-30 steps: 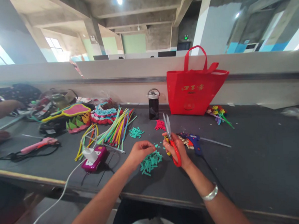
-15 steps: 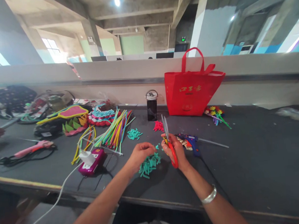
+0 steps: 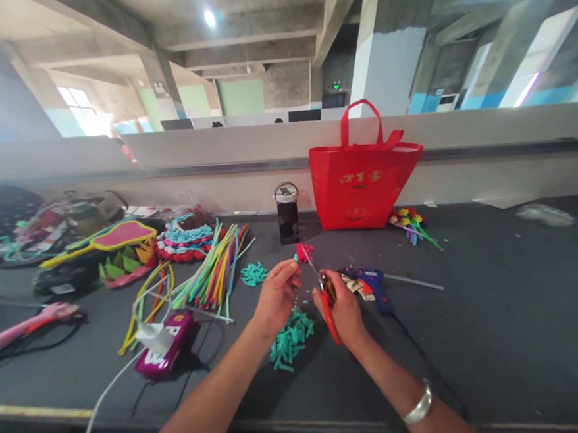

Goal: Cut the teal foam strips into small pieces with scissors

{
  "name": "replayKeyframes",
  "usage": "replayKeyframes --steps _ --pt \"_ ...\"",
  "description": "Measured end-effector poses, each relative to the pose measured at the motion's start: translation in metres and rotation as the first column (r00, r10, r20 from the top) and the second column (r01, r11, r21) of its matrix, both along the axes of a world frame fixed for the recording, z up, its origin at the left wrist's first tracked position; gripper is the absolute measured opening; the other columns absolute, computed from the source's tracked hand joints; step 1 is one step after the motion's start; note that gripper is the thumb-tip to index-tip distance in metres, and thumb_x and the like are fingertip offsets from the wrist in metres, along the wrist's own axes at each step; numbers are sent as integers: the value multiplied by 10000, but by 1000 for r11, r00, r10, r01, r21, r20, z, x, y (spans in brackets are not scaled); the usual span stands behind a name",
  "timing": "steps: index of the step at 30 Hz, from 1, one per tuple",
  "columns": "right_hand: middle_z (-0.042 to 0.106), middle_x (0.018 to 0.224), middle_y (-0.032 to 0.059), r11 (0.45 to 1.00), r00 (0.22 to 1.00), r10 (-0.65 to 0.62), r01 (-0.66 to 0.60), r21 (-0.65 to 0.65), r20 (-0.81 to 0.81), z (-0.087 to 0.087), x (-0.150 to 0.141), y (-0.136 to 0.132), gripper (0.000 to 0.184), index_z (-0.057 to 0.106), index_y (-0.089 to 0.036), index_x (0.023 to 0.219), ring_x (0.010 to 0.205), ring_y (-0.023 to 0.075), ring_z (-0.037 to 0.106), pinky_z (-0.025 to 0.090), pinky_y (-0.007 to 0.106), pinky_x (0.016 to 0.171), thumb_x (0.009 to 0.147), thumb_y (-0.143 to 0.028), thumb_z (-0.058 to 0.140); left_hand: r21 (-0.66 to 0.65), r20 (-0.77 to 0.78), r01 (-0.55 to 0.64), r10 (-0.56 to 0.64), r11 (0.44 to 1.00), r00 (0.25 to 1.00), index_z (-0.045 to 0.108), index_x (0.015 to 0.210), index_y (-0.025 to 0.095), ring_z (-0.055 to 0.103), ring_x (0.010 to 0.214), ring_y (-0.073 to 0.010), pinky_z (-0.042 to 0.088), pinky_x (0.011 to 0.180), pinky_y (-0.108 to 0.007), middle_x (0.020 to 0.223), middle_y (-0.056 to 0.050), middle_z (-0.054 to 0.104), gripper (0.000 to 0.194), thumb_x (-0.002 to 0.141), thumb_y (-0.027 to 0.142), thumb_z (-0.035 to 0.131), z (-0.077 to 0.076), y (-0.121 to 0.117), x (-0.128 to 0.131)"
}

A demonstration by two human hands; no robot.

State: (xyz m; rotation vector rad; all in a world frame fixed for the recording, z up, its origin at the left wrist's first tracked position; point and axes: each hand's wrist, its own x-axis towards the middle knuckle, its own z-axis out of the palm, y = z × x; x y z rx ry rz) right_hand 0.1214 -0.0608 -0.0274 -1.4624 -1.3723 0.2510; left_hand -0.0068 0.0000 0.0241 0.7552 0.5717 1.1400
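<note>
My right hand (image 3: 342,308) grips red-handled scissors (image 3: 324,296), blades pointing up and left toward my left hand. My left hand (image 3: 277,293) is raised above the table with thumb and fingers pinched on a small teal piece (image 3: 296,258) right at the blade tips. Below both hands lies a heap of cut teal pieces (image 3: 290,340) on the dark table (image 3: 498,307). A smaller teal heap (image 3: 253,273) and a red heap (image 3: 303,251) lie farther back.
A bundle of coloured sticks (image 3: 213,264), a magenta device with a white plug (image 3: 162,341), a blue glue gun (image 3: 370,280), a black bottle (image 3: 287,213), a red bag (image 3: 363,181) and small flowers (image 3: 411,224) surround the hands. Craft items and a pink glue gun (image 3: 26,324) lie at left.
My left hand rose from the teal heap with a piece and met the scissors. The scissors tilted from upright to leaning left. The view shifted slightly right and down.
</note>
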Motion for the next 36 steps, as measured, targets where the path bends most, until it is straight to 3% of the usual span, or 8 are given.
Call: replayKeyframes --steps 11,28,36 --pt "650 1071 60 1000 986 -23 23 2 163 -8 -5 3 440 538 -212 1156 915 205 627 505 339 815 719 -166 542 -27 81 92 -89 995 993 615 802 155 483 538 -80 378 550 -216 581 35 536 198 684 242 749 -19 -5 6" --pt "644 1110 73 997 953 -65 76 -26 295 -10 -7 4 467 559 -208 1198 1008 233 616 516 377 864 736 -145 544 -5 63 89 -89 996 994 639 765 147 505 592 -93 388 617 -237 641 16 578 122 715 221 722 -25 -9 1" --pt "653 1092 80 998 965 -44 53 -28 258 -12 -9 4 461 578 -195 1200 964 220 635 529 352 847 743 -151 541 -22 75 76 -74 997 994 648 729 144 513 584 -96 389 613 -239 624 14 586 154 670 238 755 -26 -9 1"
